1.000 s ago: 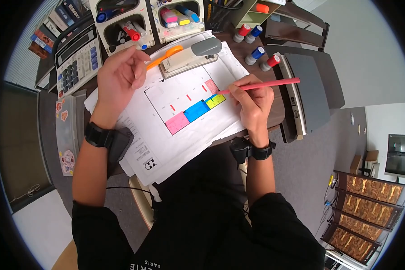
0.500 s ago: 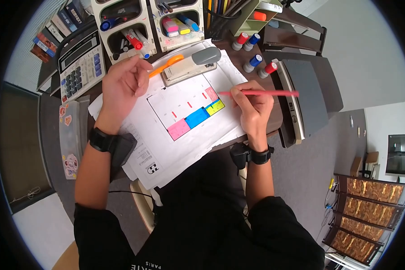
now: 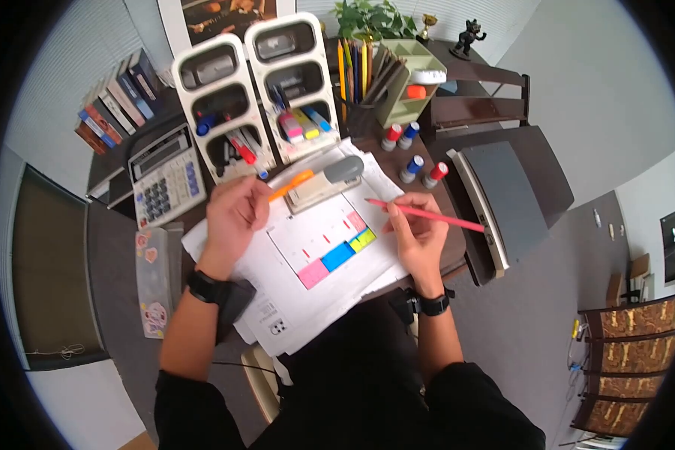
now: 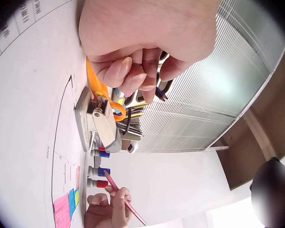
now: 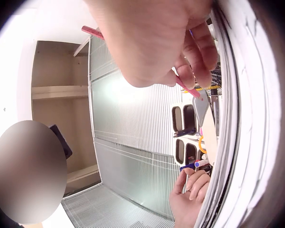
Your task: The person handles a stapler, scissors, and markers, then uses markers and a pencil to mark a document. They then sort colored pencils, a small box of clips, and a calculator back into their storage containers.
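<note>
A red pencil (image 3: 446,218) is pinched in the right hand (image 3: 421,238), its tip raised off the paper and pointing left. The hand is at the right edge of a printed plan (image 3: 292,266) with pink, blue and yellow blocks coloured in. My left hand (image 3: 236,215), fingers loosely bent and holding nothing, is at the plan's upper left, beside orange-handled scissors (image 3: 292,184). A stapler (image 3: 322,189) with a grey top lies on the sheets. In the left wrist view the left fingers (image 4: 125,76) hang loosely above the paper.
Behind the papers stand white organizers (image 3: 277,142) with markers and a pencil cup (image 3: 361,116). A calculator (image 3: 169,184) is at the left, above a clear sticker-covered case (image 3: 154,281). Several red- and blue-capped bottles (image 3: 415,169) stand near a grey device (image 3: 499,199) at the right.
The head view has tilted up, showing more of the desk's back. The right hand's pencil has lifted off the pink-red block and now angles down to the right. The left hand stays loosely bent.
</note>
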The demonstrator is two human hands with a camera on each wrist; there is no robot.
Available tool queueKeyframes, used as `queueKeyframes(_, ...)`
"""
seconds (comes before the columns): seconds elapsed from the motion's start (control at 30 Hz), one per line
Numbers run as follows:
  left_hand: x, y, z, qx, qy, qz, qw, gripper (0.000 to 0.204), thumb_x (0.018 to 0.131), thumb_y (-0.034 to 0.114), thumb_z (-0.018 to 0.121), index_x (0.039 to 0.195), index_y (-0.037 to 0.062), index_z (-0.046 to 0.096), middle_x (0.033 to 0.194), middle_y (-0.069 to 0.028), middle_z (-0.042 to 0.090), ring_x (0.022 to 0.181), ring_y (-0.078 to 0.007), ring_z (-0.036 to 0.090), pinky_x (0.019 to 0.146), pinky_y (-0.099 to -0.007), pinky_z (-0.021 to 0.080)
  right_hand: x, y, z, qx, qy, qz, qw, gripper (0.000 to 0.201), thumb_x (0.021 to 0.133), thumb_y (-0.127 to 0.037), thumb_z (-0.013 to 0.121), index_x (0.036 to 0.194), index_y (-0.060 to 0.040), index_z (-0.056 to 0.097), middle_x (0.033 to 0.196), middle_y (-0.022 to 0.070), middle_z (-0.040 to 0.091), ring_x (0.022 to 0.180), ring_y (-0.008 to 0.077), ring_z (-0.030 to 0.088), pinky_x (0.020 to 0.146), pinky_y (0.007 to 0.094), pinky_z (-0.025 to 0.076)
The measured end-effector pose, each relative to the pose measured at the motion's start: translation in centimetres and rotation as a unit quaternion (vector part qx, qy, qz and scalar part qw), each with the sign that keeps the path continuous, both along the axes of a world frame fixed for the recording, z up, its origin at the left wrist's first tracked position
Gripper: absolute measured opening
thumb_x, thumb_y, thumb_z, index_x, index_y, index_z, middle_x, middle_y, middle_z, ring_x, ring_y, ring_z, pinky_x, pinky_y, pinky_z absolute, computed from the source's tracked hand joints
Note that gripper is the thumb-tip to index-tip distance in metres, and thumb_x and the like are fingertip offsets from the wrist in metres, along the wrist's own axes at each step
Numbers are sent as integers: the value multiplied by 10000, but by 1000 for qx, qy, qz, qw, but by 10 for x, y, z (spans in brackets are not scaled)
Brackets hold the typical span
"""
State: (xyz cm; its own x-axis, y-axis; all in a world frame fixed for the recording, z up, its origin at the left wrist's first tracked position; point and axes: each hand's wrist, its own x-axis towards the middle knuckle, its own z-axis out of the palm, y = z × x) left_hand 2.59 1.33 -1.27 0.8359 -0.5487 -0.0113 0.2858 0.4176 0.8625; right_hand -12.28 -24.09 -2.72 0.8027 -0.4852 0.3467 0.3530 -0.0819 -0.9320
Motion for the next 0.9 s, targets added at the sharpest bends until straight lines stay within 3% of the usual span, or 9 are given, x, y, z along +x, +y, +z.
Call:
queueKeyframes(0.27,-1,1,6,18,-10,0,1000,410,998,311,490,836,-40,629,575,-67,509,472,-154,433,468,-288,322,-3,0,0,-81,19,0,997,91,913,8,683,984,34,633,929,86,679,661,93,641,581,221,518)
queueKeyframes(0.4,-2,-1,8,11,-11,-13,1000,432,1012,316,469,802,-36,605,575,-69,504,477,-158,439,476,-286,327,-5,-2,5,-131,-11,1,991,120,927,31,638,1044,44,614,995,111,655,725,122,649,625,240,532)
queueKeyframes(0.57,-3,0,8,5,-3,-8,1000,412,1013,304,470,836,-39,615,586,-75,510,482,-165,444,479,-291,334,-4,0,13,-136,-59,-26,989,214,893,61,656,1106,47,653,973,129,681,739,160,690,664,249,547)
queueKeyframes(0.63,-2,0,5,5,-11,-10,1000,392,1010,289,474,865,-41,628,590,-78,512,482,-170,443,476,-294,331,-5,1,16,-71,-47,-56,995,176,888,51,670,1064,56,684,949,133,688,725,156,691,656,249,542)
queueKeyframes(0.67,-2,0,5,2,-12,-14,1000,390,1009,287,476,872,-43,631,591,-79,512,483,-171,444,477,-293,334,-9,1,29,-136,-40,-88,986,133,891,31,679,1017,61,708,889,119,694,698,141,683,654,246,537)
queueKeyframes(0.73,-2,1,6,-1,-15,-18,1000,383,1004,280,483,887,-50,638,589,-83,515,484,-175,450,474,-295,338,-7,-6,41,-137,-56,-58,987,75,884,-15,710,924,48,701,812,86,679,655,119,655,601,238,496)
queueKeyframes(0.8,-2,1,6,-4,-16,-20,1000,381,1003,279,484,886,-49,639,586,-86,516,481,-176,450,470,-296,336,4,-5,85,-145,-88,-31,985,102,871,-57,736,864,24,675,774,57,654,630,104,625,573,239,451)
queueKeyframes(0.83,-2,0,6,-7,-15,-21,1000,378,1002,277,486,885,-48,640,583,-88,517,478,-177,450,466,-298,335,17,-14,103,-253,-119,-34,959,107,883,-78,726,891,16,676,778,49,655,638,99,632,576,236,462)
queueKeyframes(0.9,-2,0,5,-6,-17,-18,1000,374,1000,271,489,883,-48,645,577,-93,518,471,-179,449,460,-299,331,37,-10,140,-213,-80,52,972,103,909,-87,688,945,10,694,767,44,664,613,82,616,547,214,467)
